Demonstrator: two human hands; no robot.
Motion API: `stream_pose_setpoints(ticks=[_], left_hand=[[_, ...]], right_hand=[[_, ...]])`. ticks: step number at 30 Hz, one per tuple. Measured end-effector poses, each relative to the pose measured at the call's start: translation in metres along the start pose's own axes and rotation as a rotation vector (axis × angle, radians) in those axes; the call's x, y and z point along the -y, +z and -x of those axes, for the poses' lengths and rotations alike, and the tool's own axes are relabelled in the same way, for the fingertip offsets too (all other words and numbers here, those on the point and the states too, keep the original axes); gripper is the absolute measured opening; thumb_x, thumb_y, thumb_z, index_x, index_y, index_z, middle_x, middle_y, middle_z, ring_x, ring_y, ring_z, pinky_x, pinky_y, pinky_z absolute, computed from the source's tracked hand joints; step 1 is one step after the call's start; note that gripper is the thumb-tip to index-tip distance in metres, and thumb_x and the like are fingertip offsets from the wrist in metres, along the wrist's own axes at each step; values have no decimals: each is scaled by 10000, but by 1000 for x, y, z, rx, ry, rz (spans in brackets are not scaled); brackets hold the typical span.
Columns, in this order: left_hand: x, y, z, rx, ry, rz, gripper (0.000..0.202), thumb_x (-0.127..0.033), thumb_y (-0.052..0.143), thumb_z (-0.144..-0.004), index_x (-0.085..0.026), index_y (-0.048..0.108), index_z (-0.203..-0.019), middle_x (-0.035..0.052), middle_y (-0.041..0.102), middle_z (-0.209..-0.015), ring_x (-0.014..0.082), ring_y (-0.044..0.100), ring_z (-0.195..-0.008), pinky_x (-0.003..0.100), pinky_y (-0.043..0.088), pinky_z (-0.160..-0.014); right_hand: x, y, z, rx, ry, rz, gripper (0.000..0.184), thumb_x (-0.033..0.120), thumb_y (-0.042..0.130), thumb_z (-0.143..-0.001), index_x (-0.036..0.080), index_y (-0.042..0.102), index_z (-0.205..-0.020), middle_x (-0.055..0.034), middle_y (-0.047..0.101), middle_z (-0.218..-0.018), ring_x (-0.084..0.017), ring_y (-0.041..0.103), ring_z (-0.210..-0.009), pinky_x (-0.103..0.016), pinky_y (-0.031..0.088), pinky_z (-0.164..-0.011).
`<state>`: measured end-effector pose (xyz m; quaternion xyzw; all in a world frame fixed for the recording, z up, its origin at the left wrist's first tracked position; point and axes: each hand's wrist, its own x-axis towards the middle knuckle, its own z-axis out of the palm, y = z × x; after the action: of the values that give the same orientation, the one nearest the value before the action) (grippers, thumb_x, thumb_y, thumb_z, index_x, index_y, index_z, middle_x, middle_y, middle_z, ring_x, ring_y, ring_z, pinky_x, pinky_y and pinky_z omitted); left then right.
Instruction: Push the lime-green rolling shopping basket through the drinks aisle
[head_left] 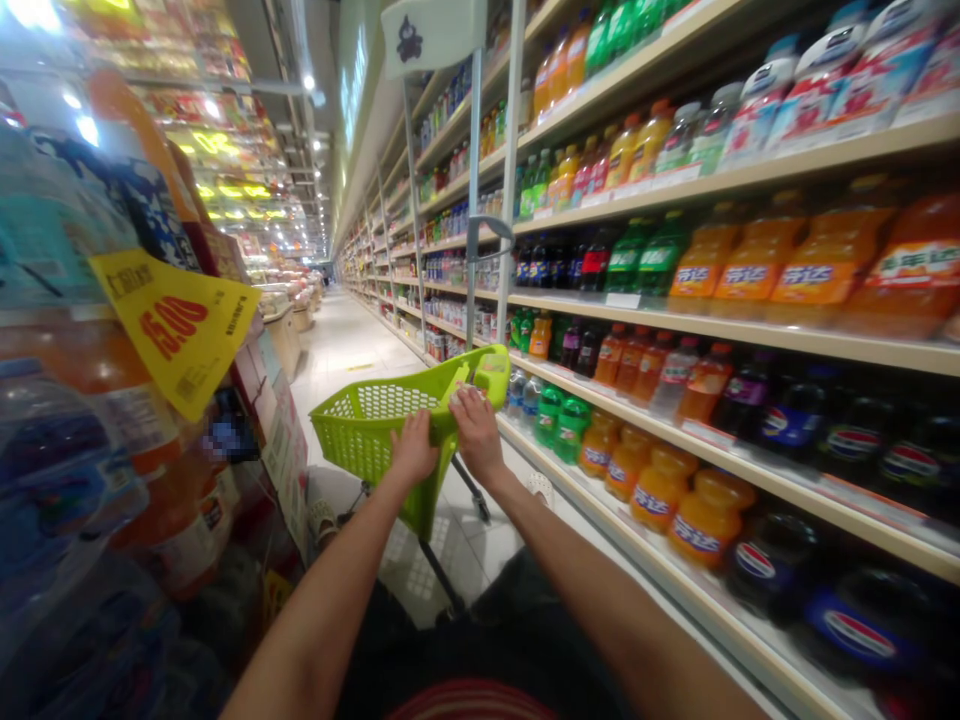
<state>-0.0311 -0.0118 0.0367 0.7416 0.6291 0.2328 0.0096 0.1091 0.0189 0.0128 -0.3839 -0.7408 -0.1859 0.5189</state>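
A lime-green shopping cart (375,425) with a mesh basket stands tilted in the aisle ahead of me. My left hand (414,448) is closed on the near rim of the basket. My right hand (476,425) is wrapped round the green handle bar (491,372) on the cart's right side. Both my arms reach forward from the bottom of the view. The basket looks empty from here.
Long shelves (750,335) of soda bottles, orange, green and dark cola, run along the right. On the left stand stacked bottled drinks with a yellow price sign (176,325). A tiled aisle (345,340) stretches ahead between them. A metal pole (472,200) rises by the shelf.
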Motion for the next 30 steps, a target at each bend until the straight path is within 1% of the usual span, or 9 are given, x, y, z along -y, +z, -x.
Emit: stream_pose_setpoints(ticks=[5,10,12,15,18,20,24,26,30], left_hand=[[-6,0,-3,15,10,-21,691,-131,506,-722,-221,277,-1367,87,285,-1462,307,213,-1345,616,215,-1032],[-12,-2,-3,38,17,-3,701,-125,509,-716,-226,269,-1367,90,280,-1464,303,209,-1346,611,213,-1031],[-16,-3,-1,46,14,-2,700,-125,508,-718,-222,265,-1367,91,275,-1466,296,205,-1349,604,210,-1037],[-20,-1,-1,54,16,0,690,-138,504,-726,-223,263,-1368,90,272,-1467,292,202,-1351,601,212,-1039],[-16,3,-3,43,32,-3,685,-149,509,-728,-207,266,-1367,105,294,-1456,289,197,-1353,595,193,-1050],[-8,6,-5,40,-16,2,692,-157,518,-729,-185,259,-1369,126,283,-1458,289,201,-1352,585,193,-1053],[6,9,-6,98,-96,-4,732,-151,544,-715,-169,237,-1379,138,234,-1474,290,192,-1354,548,220,-1056],[7,8,-6,111,-71,-28,723,-136,539,-716,-177,246,-1376,132,241,-1473,288,181,-1358,564,203,-1055],[1,5,-5,125,-39,-69,692,-130,531,-729,-199,271,-1366,126,259,-1468,307,185,-1354,617,175,-1037]], right_hand=[[1,1,0,53,-75,57,368,79,368,-838,152,589,-1124,-128,515,-1289,-225,327,-1300,-493,259,-1049],[-7,-11,-15,55,10,113,376,75,372,-841,153,571,-1151,-137,516,-1285,-238,377,-1269,-515,223,-1060],[-6,-11,-17,67,29,131,356,76,386,-840,142,583,-1129,-148,525,-1273,-248,390,-1259,-523,216,-1059],[1,-3,-14,118,-11,139,309,86,411,-845,130,607,-1080,-160,542,-1252,-249,408,-1246,-507,239,-1054],[5,4,-11,186,-86,122,296,95,431,-844,135,607,-1079,-153,540,-1256,-246,416,-1241,-486,278,-1039],[1,3,-13,198,-102,123,311,88,431,-841,143,601,-1096,-145,542,-1257,-246,429,-1232,-481,284,-1037],[-12,-5,-19,132,-13,182,348,84,425,-841,146,573,-1150,-148,533,-1265,-260,437,-1224,-495,274,-1037],[-11,-3,-19,138,12,190,348,73,436,-829,143,579,-1138,-151,537,-1260,-262,437,-1223,-491,279,-1036],[5,14,-12,261,-44,134,340,40,429,-814,107,595,-1103,-174,536,-1253,-259,439,-1223,-473,313,-1023]])
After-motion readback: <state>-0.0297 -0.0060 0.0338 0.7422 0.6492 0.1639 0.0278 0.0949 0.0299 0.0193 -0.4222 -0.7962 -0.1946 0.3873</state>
